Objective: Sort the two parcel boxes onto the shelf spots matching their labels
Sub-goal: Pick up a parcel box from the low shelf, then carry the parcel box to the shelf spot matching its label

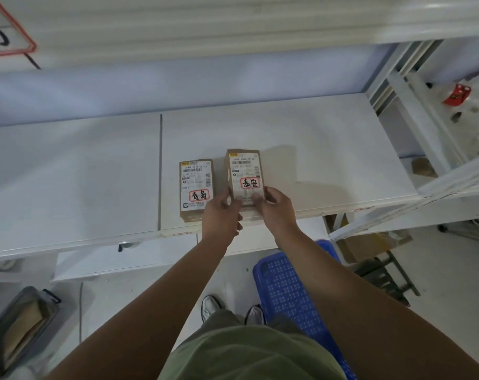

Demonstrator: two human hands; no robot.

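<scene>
I have both hands on 1 of the 2 parcel boxes. My left hand (222, 212) clasps the near left edge of the right-hand box (246, 180), fingers curled against its side, and my right hand (277, 208) closes on the near right corner, thumb lying over the bottom of the white shipping label (245, 178). Between them the box is gripped at its near end — whether its far end rests on the shelf or is lifted off it I cannot tell. The label carries a red-bordered tag with handwritten characters, 泰安.

The left-hand box (195, 190) lies flat on the white shelf (328, 149), just beside the one I hold, a narrow gap between them. It is brown cardboard with its own white label and a red-bordered tag reading 青岛. Neither hand holds it, though my left hand sits close to its near right corner.

Both boxes sit right of the dark seam (160, 171) that splits the shelf board into 2 panels, near the front edge. Small red marks show along the shelf's front lip — too blurred to read.

Below the shelf, by my feet, stands a blue plastic crate (290, 292). At the upper left hangs a red-edged sign (5, 28) with a dark handwritten mark.
</scene>
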